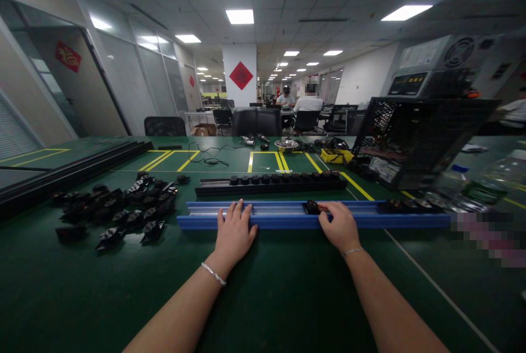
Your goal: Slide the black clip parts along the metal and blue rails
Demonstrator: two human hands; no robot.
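Observation:
A long blue channel rail [283,222] lies crosswise on the bench in front of me. My left hand [235,229] rests over its left part, fingers spread and holding nothing. Farther right, my right hand [340,226] has its fingers curled against a small black part [311,207] that sits in the channel. Its fingertips are partly hidden, but they appear closed on the part's right side. Several similar black parts [411,206] sit in the rail's right end. Behind it lies a black rail [271,186] with a row of black parts along it.
Loose black parts [123,205] are heaped at left, near long black rails [74,169]. At right stand an open computer case [411,144] and a plastic bottle [485,188]. A metal bowl [286,146] and a yellow tray [335,156] sit at the back. Two people sit farther away.

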